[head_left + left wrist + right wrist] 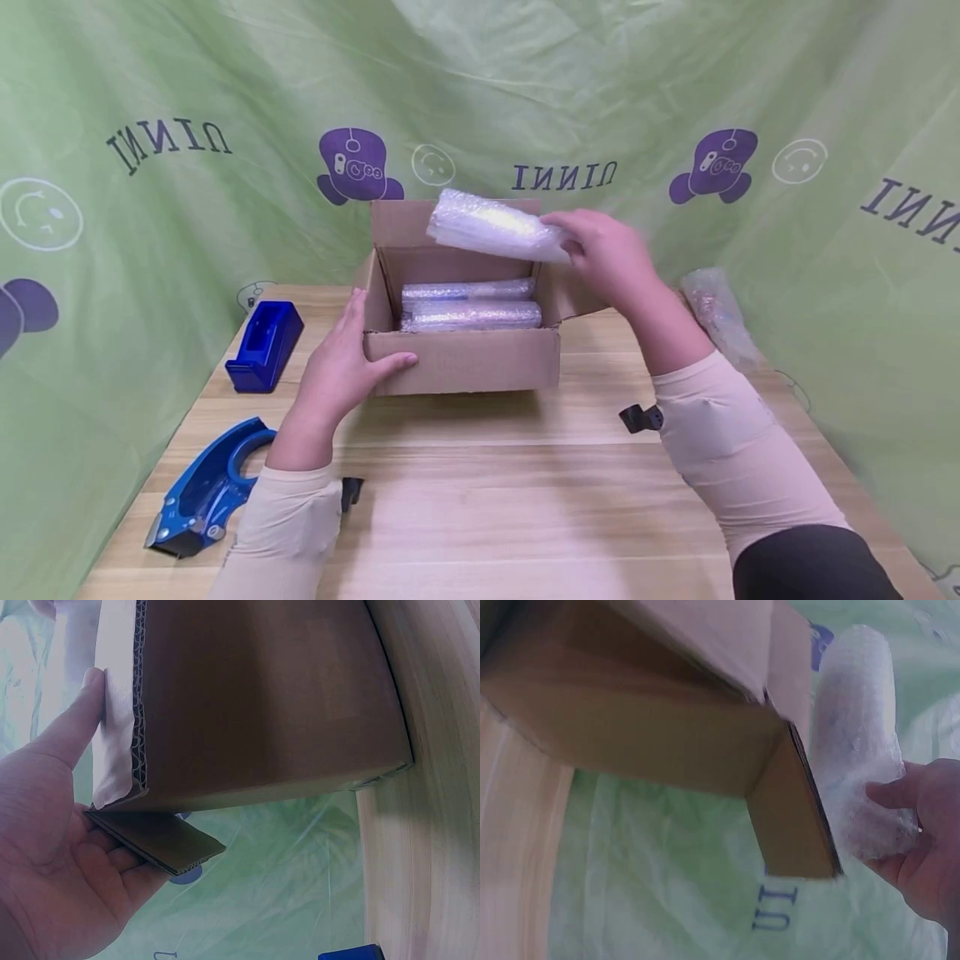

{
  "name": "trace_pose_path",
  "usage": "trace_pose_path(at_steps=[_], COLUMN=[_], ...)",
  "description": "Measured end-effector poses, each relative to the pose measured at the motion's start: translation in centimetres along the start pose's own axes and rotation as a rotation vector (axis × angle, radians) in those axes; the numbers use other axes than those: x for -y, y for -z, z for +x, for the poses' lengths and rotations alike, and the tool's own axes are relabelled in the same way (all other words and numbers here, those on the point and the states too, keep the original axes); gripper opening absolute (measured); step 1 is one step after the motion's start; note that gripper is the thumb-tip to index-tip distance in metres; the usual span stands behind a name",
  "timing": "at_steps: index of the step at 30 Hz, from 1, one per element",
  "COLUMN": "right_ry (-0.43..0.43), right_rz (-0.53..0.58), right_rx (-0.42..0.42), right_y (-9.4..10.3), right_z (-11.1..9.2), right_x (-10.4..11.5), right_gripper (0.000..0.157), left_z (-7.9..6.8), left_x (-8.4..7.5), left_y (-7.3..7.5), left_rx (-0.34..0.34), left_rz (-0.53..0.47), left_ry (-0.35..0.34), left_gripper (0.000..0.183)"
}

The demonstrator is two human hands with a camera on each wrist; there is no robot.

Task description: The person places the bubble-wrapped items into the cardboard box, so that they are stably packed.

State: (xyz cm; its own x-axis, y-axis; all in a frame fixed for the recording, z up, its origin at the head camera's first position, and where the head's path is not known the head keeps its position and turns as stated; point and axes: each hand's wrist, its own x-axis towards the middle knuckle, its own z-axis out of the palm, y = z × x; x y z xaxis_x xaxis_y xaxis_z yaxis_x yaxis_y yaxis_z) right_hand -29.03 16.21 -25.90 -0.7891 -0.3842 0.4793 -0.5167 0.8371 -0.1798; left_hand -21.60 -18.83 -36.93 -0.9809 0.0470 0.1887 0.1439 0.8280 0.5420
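A cardboard box (465, 362) stands with its flaps spread on the table. Two bubble-wrapped bundles (476, 315) lie side by side inside it. My left hand (337, 367) holds the box's near left corner; in the left wrist view the thumb (79, 712) lies on the front flap and the fingers are against the side flap. Above the box's right side, my right hand (611, 254) grips one end of another bubble-wrapped roll (491, 227), tilted with its far end up to the left. The right wrist view shows this roll (855, 712) beyond the side flap (791, 817).
On the left of the table are a blue tape dispenser (264, 346) and a blue hand-held tape cutter (206, 492). A crumpled clear plastic wrap (720, 312) lies at the right back. A green printed curtain (480, 100) hangs behind and at both sides.
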Motion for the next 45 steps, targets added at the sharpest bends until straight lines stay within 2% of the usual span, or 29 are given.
trace_pose_path(at_steps=[6, 11, 14, 17, 22, 27, 36, 40, 45], right_ry=[0.008, 0.056, 0.119, 0.158, 0.152, 0.132, 0.111, 0.099, 0.034], right_rz=[-0.004, -0.074, -0.103, -0.086, -0.051, -0.053, -0.078, -0.045, 0.058], right_rx=[0.089, 0.15, 0.159, 0.158, 0.175, 0.249, 0.334, 0.324, 0.274], right_y=[-2.0, -4.0, -5.3, -6.3, -7.4, -8.1, -8.5, -8.5, -7.7], right_z=[1.2, 1.8, 2.0, 2.1, 1.9, 1.6, 1.2, 1.2, 1.2], right_x=[1.4, 2.0, 2.1, 2.1, 2.1, 1.9, 1.8, 1.7, 1.3], right_gripper=[0.045, 0.052, 0.048, 0.043, 0.041, 0.041, 0.046, 0.048, 0.053], left_z=[0.1, 0.1, 0.2, 0.2, 0.3, 0.3, 0.3, 0.2, 0.1], left_x=[-0.1, 0.0, 0.0, -0.1, -0.1, -0.1, -0.1, -0.1, -0.1], left_y=[0.1, 0.1, 0.1, 0.0, 0.0, 0.1, 0.1, 0.0, 0.0], left_rx=[-0.005, -0.005, -0.006, -0.007, -0.01, -0.007, -0.003, -0.002, -0.001], left_rz=[0.0, 0.004, 0.005, 0.007, 0.007, 0.008, 0.005, -0.003, -0.007], left_ry=[0.0, -0.002, -0.004, -0.01, -0.016, -0.013, -0.006, -0.006, 0.002], left_gripper=[0.123, 0.123, 0.123, 0.123, 0.122, 0.123, 0.123, 0.123, 0.122])
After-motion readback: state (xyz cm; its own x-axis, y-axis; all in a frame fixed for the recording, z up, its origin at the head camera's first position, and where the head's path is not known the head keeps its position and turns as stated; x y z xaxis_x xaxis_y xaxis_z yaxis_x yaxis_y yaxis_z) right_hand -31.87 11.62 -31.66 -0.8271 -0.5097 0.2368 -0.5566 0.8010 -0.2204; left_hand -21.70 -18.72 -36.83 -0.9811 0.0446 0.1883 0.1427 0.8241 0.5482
